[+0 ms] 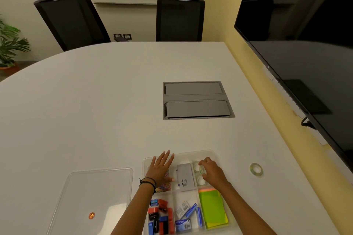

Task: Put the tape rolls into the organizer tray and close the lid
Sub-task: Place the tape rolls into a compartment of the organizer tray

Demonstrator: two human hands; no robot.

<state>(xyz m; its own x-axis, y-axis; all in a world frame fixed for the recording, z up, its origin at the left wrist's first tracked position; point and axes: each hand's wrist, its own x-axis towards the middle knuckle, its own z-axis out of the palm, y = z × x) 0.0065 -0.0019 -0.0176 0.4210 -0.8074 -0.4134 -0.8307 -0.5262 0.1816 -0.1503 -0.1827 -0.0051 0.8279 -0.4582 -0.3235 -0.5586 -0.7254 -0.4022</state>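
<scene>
Item: clear organizer tray (191,153), compartmented and uncovered, at the near edge of the white surface (95,110). Lid (99,187): clear, lying flat on the surface just left of the tray, apart from it, with a small orange sticker (91,215) on it. Far-right compartment: gripped tape roll (200,168), with the right hand (212,171) over it, fingers curled round it; second tape roll (200,181) lying flat just nearer in the same compartment, partly under that hand. Stray tape roll (256,169): clear with a greenish tint, flat on the surface right of the tray, well apart from both hands. Left hand (160,168): fingers straight and spread, palm down over the far-left compartment, holding nothing; dark bands at the wrist. Far-middle compartment: grey box (186,177) with printed lettering. Near-right compartment: stack of green paper (213,208) with an orange edge showing. Near-middle compartment: small staple boxes (188,213), blue and white. Near-left compartment: assorted small red, blue and black pieces (160,215), kind not discernible. Set into the surface beyond: grey hatch panel (196,100), closed.
</scene>
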